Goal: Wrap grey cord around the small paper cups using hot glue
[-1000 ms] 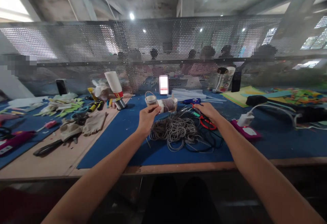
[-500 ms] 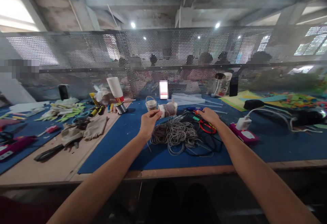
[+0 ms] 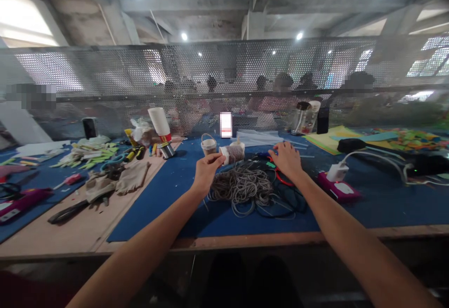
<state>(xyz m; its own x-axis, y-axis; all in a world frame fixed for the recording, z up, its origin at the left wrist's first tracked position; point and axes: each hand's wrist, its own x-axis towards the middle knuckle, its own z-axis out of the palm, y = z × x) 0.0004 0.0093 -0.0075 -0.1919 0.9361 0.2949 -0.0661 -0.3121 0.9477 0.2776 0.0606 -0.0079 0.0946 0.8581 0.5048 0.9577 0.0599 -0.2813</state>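
My left hand (image 3: 206, 172) pinches the rim end of a white paper cup (image 3: 226, 155), held on its side. Grey-brown cord is wound around the cup's body. My right hand (image 3: 286, 160) hovers with bent, parted fingers over a blue tool (image 3: 263, 155), partly covered, its kind unclear. Red scissor-like handles (image 3: 285, 177) show beneath that hand. Below and between both hands lies a loose heap of grey cord (image 3: 245, 186). A small basket (image 3: 209, 145) with an arched handle stands behind my left hand, and a similar pale one (image 3: 238, 145) is partly hidden behind the cup.
To the left are stacked paper cups (image 3: 159, 123), work gloves (image 3: 131, 177) and a black-handled tool (image 3: 68, 212). On the right, a purple power strip (image 3: 342, 191) carries a white charger (image 3: 337, 172). A lit phone (image 3: 226, 125) stands before the mesh partition (image 3: 196, 69).
My right hand has let go of the blue tool and risen slightly, its fingers spreading. The cord-wrapped cup stays in my left hand, nearly still.
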